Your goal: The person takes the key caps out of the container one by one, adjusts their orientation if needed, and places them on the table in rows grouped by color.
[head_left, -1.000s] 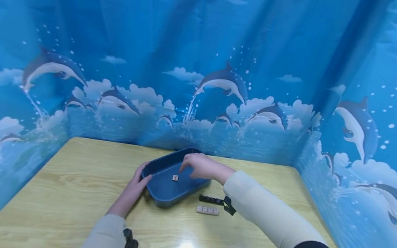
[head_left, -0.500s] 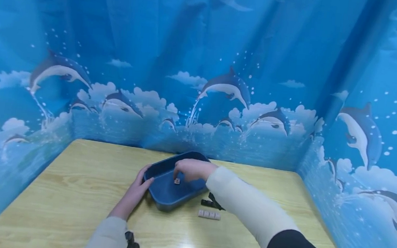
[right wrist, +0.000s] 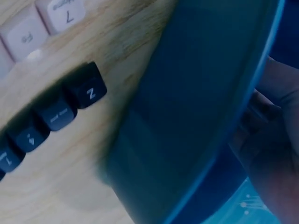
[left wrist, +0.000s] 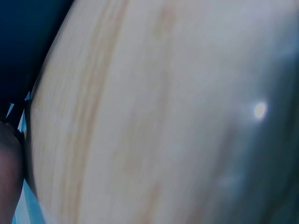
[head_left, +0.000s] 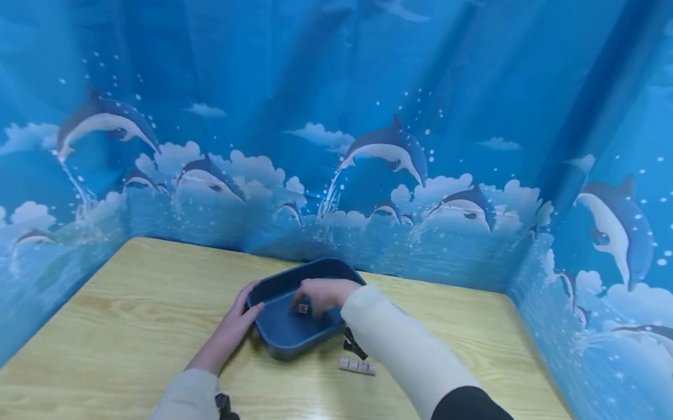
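Observation:
A deep blue tray (head_left: 283, 350) sits on the table, turned at an angle. My left hand (head_left: 240, 316) grips its left side, thumb over the rim; in the left wrist view only a sliver of that hand (left wrist: 9, 172) shows beside the tray (left wrist: 23, 42). My right hand (head_left: 323, 295) reaches down into the tray, its bent fingers on both sides of a small square keycap (head_left: 302, 309) lying on the tray floor. Whether they pinch it I cannot tell. In the right wrist view the tray wall (right wrist: 187, 107) hides the fingertips of the right hand (right wrist: 275, 140).
A row of black keycaps (right wrist: 56, 112) lies near the tray, mostly hidden by my right wrist in the head view. Closer to me is a row of pale keycaps (head_left: 357, 366). Blue dolphin curtains (head_left: 250, 93) border the wooden table (head_left: 136, 333).
My right hand has moved left and down over the keycap, its fingers coming around it. The keycap stays in place in the tray, and the left hand keeps its grip. The head view shifts slightly.

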A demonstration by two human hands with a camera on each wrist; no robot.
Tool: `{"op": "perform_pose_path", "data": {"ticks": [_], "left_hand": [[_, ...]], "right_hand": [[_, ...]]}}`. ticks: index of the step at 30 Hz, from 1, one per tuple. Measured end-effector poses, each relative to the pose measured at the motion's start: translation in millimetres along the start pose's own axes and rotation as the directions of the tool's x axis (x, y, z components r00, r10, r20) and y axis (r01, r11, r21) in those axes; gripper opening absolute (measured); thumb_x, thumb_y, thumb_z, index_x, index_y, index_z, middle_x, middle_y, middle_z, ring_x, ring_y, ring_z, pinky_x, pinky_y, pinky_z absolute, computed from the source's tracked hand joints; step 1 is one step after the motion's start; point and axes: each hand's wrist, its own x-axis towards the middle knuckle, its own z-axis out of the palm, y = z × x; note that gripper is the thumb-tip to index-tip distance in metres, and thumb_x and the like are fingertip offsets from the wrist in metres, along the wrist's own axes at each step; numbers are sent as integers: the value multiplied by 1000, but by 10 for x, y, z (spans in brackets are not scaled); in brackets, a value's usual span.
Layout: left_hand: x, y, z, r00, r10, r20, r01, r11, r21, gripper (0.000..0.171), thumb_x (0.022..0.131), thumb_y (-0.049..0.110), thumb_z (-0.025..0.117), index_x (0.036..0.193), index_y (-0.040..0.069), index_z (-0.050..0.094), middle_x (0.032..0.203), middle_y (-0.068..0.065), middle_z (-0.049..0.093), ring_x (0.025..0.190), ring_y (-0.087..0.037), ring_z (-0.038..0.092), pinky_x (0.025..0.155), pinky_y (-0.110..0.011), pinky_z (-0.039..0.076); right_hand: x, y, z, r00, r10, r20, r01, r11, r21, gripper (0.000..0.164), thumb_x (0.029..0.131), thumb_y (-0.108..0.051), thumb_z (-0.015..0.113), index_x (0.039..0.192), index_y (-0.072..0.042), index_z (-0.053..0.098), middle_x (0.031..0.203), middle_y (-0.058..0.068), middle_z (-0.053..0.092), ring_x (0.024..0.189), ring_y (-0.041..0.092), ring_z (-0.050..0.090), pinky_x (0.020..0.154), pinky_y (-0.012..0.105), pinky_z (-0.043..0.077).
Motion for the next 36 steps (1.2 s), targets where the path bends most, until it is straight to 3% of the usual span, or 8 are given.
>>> {"op": "perform_pose_path", "data": {"ticks": [4, 9, 18, 28, 36], "left_hand": [[12, 12, 32, 1000, -6, 6, 6, 1000, -5, 59, 102, 34, 48, 155, 26, 22, 161, -12, 17, 144, -39, 14, 113, -60, 12], [32, 19, 39, 1000, 18, 7, -18, 1000, -15, 59, 102, 33, 49, 155, 24, 23, 161, -13, 17, 144, -40, 14, 113, -60, 12], [48, 4, -12, 1000, 27, 7, -27, 1000, 1, 60, 102, 33, 49, 155, 23, 22, 161, -13, 14, 144, -41, 12, 112, -62, 12], [42, 4, -10, 1000, 18, 13, -18, 1000, 7, 59, 102, 33, 48, 155, 24, 21, 161, -13, 13, 145, -41, 11, 113, -62, 10], [9, 7, -12, 999, 37, 5, -38, 999, 4, 59, 102, 30, 49, 154, 21, 22, 161, -14, 15, 144, -42, 12, 112, -62, 11]], "right_hand": [[22, 37, 62, 999, 36, -6, -36, 998, 51, 52, 80, -1, 77, 124, -28, 67, 128, -2, 56, 116, 14, 53, 85, 25, 49], [25, 94, 90, 998, 58, -32, -56, 995, 82, 44, 77, 1, 78, 114, -22, 72, 110, -7, 63, 104, 9, 59, 85, 24, 50], [-153, 138, -73, 996, -21, -91, 39, 979, 202, 31, 79, 10, 70, 99, -13, 73, 95, -6, 66, 85, 7, 60, 69, 24, 53], [-386, 253, -132, 989, -78, -127, 113, 947, 300, 20, 82, 8, 71, 100, 1, 67, 89, 6, 65, 76, 13, 58, 67, 31, 54], [-660, 325, -161, 986, -80, -146, 130, 917, 377, 19, 84, 7, 70, 95, -8, 67, 94, 6, 67, 84, 15, 62, 72, 29, 55]]}}
